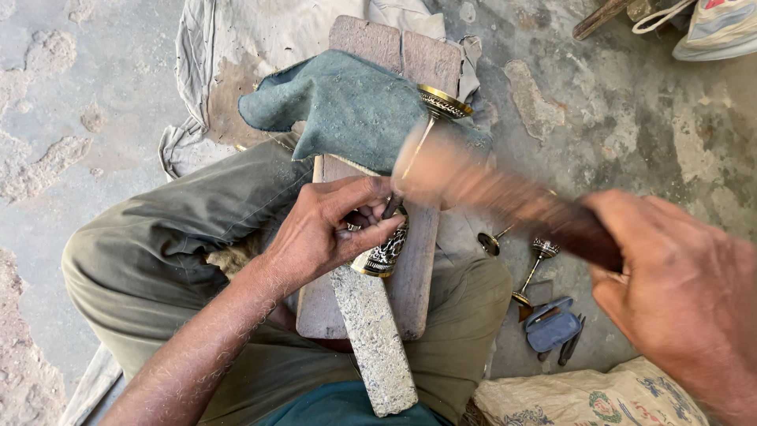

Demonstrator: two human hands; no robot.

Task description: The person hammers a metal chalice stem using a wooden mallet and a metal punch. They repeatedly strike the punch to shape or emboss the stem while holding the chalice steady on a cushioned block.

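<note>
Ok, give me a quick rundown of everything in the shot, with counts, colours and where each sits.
wooden board: one, brown, across the lap
rough stone bar: one, grey, on the board
engraved metal piece: one, black and brass, at the left fingers
wooden mallet: one, brown, blurred, above the board
blue cloth: one, at the board's far end
goblet: one, brass-rimmed, on the cloth
small goblets: two, on the floor to the right
patterned sack: one, beige, bottom right
shoe: one, top right
left hand: holds the metal piece
right hand: grips the mallet

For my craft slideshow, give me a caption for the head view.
Left hand steadies an engraved metal piece on a wooden board; right hand swings a blurred mallet.
</note>
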